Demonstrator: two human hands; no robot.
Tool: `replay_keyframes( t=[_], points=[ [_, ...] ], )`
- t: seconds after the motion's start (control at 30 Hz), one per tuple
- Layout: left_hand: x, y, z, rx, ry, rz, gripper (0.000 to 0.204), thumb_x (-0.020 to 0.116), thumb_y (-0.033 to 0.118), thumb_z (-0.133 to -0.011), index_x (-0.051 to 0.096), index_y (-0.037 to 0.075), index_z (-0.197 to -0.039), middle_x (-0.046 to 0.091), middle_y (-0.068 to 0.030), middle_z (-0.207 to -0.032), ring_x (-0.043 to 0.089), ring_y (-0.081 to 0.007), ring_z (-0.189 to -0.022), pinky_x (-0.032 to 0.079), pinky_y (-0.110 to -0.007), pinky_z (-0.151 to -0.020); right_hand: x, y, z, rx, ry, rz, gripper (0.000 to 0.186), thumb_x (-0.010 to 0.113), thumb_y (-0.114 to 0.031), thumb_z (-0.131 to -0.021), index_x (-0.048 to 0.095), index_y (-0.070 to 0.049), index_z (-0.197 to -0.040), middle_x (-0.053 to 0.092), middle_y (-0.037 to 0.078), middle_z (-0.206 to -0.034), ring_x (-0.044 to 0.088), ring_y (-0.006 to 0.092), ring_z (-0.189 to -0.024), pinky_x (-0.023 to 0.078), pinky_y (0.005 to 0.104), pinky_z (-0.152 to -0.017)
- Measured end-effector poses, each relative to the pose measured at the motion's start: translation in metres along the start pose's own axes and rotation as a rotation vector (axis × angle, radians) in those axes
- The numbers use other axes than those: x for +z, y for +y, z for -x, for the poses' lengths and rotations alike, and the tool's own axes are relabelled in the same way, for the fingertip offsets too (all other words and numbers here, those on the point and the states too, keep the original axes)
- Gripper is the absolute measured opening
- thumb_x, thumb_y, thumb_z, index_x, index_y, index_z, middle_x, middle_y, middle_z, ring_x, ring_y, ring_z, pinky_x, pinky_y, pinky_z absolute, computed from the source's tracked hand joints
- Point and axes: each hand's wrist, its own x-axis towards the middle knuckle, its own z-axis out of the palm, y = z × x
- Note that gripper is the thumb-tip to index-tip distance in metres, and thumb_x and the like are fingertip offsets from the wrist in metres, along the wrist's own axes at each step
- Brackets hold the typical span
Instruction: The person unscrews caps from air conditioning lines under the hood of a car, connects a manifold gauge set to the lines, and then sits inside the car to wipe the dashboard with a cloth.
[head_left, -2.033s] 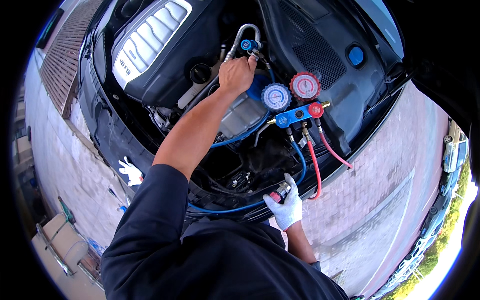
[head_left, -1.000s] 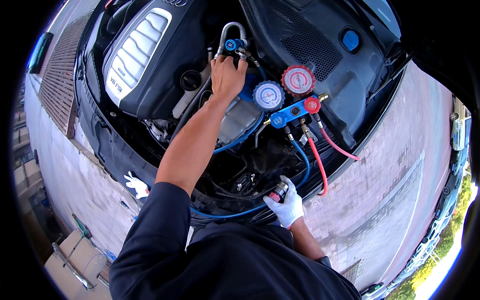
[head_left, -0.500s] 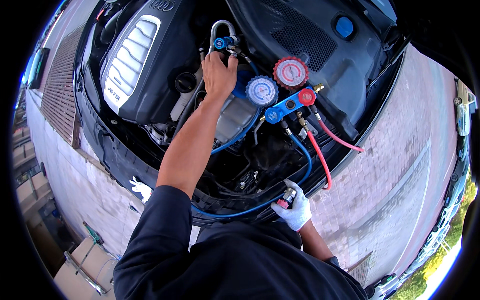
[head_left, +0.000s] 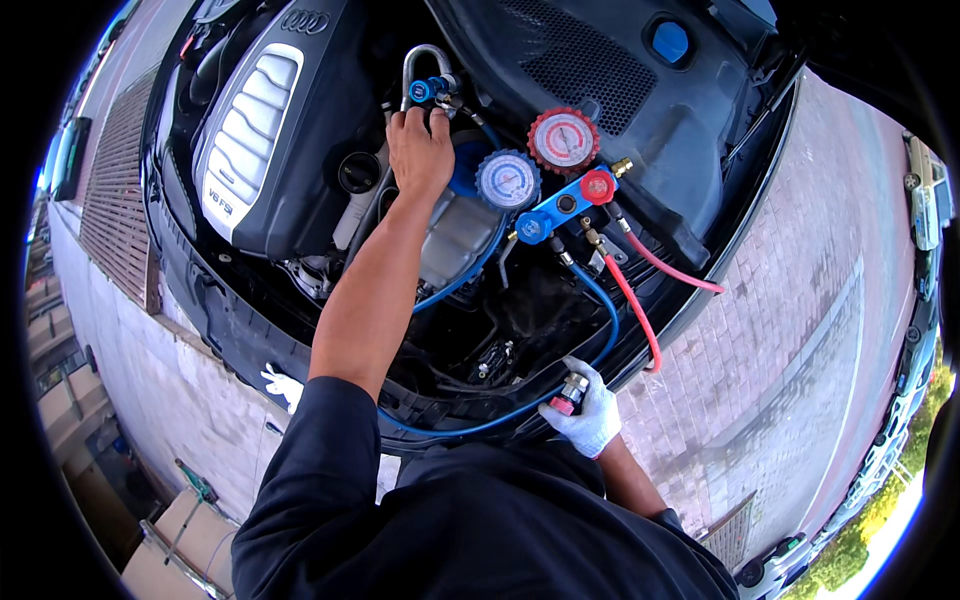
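Note:
My bare left hand (head_left: 421, 152) reaches into the engine bay, fingers curled just below a blue-knobbed quick coupler (head_left: 430, 91) by a bent metal pipe (head_left: 428, 50). What its fingertips grip is hidden. To its right rests a gauge manifold (head_left: 568, 205) with a blue-rimmed gauge (head_left: 508, 180) and a red-rimmed gauge (head_left: 563, 141). A blue hose (head_left: 608, 300) and red hoses (head_left: 636, 303) run from it. Near the car's front edge, my right hand (head_left: 594, 421), in a white glove, is closed around a red-and-metal quick coupler (head_left: 570, 393).
A dark engine cover (head_left: 325, 130) with a silver panel lies left of my left arm. Black plastic trim (head_left: 640, 190) is at the right. A white glove (head_left: 283, 386) lies on the car's front edge. Paving (head_left: 770, 330) and parked cars (head_left: 925, 190) are beyond.
The engine bay and manifold sit slightly further left in view. My left hand stays by the blue coupler, and my right hand still holds the red one.

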Motion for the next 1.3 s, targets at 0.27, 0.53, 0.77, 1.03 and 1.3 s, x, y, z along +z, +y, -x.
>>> replay_keyframes(
  t=[0.27,0.53,0.77,1.03,1.3],
  points=[
    [0.004,-0.001,0.000,0.004,-0.036,-0.052,0.038,0.057,0.034,-0.093,0.064,-0.002,-0.096,0.059,-0.0213,-0.109,0.054,-0.0409,-0.107,0.043,-0.049,-0.095,0.002,0.005,0.001,-0.038,0.022,0.009,0.085,0.089,-0.031,-0.071,0.047,-0.007,-0.141,0.068,0.016,-0.116,0.070,0.0286,-0.103,0.055,0.0357,-0.092],
    [0.005,-0.003,-0.005,-0.001,-0.055,-0.091,0.047,0.044,0.038,-0.104,0.072,0.001,-0.097,0.062,-0.0205,-0.113,0.054,-0.0418,-0.109,0.043,-0.051,-0.098,-0.004,-0.003,-0.001,0.011,-0.045,0.012,0.087,0.087,-0.033,-0.073,0.044,-0.006,-0.144,0.070,0.016,-0.110,0.071,0.0285,-0.102,0.055,0.0359,-0.091],
    [0.006,-0.002,0.000,-0.030,0.028,-0.041,0.051,0.051,0.044,-0.096,0.068,-0.005,-0.092,0.062,-0.0215,-0.114,0.054,-0.0404,-0.106,0.042,-0.050,-0.093,-0.009,-0.005,0.000,0.026,-0.080,-0.026,0.086,0.086,-0.036,-0.075,0.044,-0.006,-0.143,0.072,0.015,-0.107,0.073,0.0292,-0.099,0.056,0.0364,-0.090],
    [0.008,0.001,0.001,-0.069,0.049,-0.027,0.043,0.049,0.037,-0.101,0.066,-0.003,-0.097,0.062,-0.0237,-0.110,0.054,-0.0432,-0.110,0.043,-0.051,-0.096,-0.007,-0.004,0.002,0.026,-0.048,-0.043,0.086,0.088,-0.034,-0.072,0.046,-0.007,-0.141,0.069,0.016,-0.113,0.071,0.0275,-0.096,0.055,0.0361,-0.088],
    [0.002,0.005,-0.001,-0.020,-0.012,-0.057,0.040,0.048,0.030,-0.101,0.068,-0.002,-0.090,0.064,-0.0216,-0.107,0.056,-0.0412,-0.104,0.044,-0.052,-0.092,-0.003,-0.004,0.002,0.012,-0.010,-0.005,0.087,0.088,-0.035,-0.072,0.046,-0.006,-0.143,0.069,0.016,-0.111,0.070,0.0294,-0.100,0.055,0.0363,-0.091]
  ],
)
